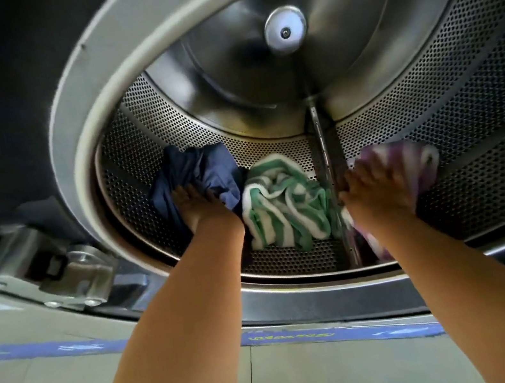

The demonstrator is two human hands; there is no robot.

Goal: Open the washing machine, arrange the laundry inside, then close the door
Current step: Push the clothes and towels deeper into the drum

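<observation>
The person's two bare forearms fill the near foreground, reaching up from 6 o'clock through the open round mouth of the perforated stainless-steel drum (450, 95). The left hand (194, 201) lies flat, fingers spread, pressing on a crumpled dark navy garment (203, 166) at about 8 o'clock on the drum floor; it appears to hold nothing. The right hand (374, 183), blurred, rests open on a purple-and-white striped towel (421, 161) at about 4 o'clock; whether any fingers are curled into the cloth cannot be told. Between them sits a bunched green-and-white striped towel (284, 206), beside the drum's raised metal paddle (324, 145). The pieces seem to be spread apart to balance the load. The door is out of view, open; its grey metal hinge (54, 263) shows at 9 o'clock.
</observation>
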